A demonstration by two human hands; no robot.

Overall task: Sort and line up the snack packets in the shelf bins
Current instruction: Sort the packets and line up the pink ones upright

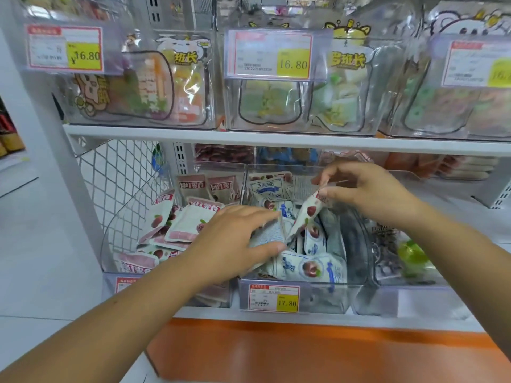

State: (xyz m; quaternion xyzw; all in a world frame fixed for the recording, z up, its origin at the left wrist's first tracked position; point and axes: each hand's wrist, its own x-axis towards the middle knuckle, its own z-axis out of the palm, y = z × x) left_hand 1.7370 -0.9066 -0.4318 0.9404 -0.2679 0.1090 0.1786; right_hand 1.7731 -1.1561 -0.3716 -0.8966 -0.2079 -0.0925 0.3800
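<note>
White shelf [193, 132], clear bins [326, 297]; right grip [367, 189] tight on white packet [307, 214], left grip [235, 239] round blue packet [266, 234].

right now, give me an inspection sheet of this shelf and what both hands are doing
surface: white shelf carrying clear bins
job's things: blue-and-white packets jumbled in middle bin; pink packets jumbled in left bin
clutter: dark packets in right bin
hands: left hand grips pale packet; right hand pinches red-fruit packet by its top corner
cables: nothing seen
surroundings: upper bins tagged 16.80; mesh side panel; orange base
</note>
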